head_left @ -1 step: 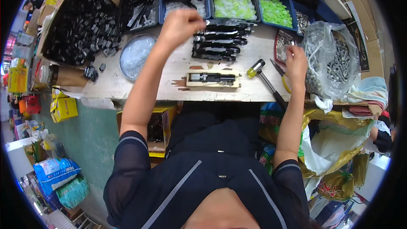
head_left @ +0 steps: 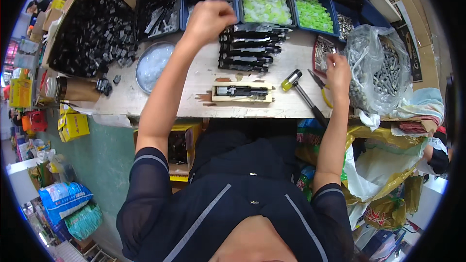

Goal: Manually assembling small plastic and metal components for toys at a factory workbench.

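My left hand (head_left: 209, 22) is raised over the blue bin of small pale parts (head_left: 190, 8), at the near side of its row. Its fingers are curled together in a pinch, and whatever is between them does not show. My right hand (head_left: 338, 75) has thumb and fingertips drawn together at the edge of a small red tray (head_left: 316, 63) of metal pins; I cannot make out anything in them. Between the hands, a slim black mechanism lies in a pale wooden fixture (head_left: 241, 98). Behind it, several black assemblies (head_left: 247, 51) are stacked in a row.
A hammer (head_left: 303, 94) and yellow-handled pliers (head_left: 324, 90) lie left of my right forearm. Bins of whitish discs (head_left: 267, 9) and green parts (head_left: 314, 14) line the back. A round dish (head_left: 145, 70), a heap of black pieces (head_left: 92, 34) and a plastic bag of metal parts (head_left: 364, 63) flank the bench.
My left hand has shifted a little up and away, farther over the bins. The right hand stays almost where it was, beside the red tray.
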Demonstrator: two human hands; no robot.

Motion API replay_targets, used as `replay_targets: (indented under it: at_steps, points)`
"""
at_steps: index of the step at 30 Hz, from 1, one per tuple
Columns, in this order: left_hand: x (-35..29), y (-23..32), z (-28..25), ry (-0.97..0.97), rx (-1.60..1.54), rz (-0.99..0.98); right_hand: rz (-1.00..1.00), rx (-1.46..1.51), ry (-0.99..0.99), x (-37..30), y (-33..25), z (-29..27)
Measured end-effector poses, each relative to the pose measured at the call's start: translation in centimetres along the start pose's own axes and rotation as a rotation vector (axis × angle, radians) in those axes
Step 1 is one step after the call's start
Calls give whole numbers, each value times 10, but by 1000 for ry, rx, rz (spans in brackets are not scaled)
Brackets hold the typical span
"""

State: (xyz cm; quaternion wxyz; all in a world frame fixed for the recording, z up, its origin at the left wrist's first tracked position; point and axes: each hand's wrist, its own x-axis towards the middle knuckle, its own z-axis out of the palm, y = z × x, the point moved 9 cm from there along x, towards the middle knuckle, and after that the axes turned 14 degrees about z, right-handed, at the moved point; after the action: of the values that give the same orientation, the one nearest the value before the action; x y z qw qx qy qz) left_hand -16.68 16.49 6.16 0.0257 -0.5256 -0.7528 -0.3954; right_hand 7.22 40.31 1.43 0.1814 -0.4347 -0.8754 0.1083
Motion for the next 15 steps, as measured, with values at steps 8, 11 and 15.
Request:
replay_targets:
  at_steps: [8, 11, 15]
  points:
    - [101, -15, 111, -451, 433, 191, 147, -190, -140, 16, -5, 27]
    - [107, -23, 120, -522, 409, 125, 152, -190, -141, 26, 3, 41]
    - [99, -36, 119, -524, 430, 108, 97, -239, -167, 30, -1, 47]
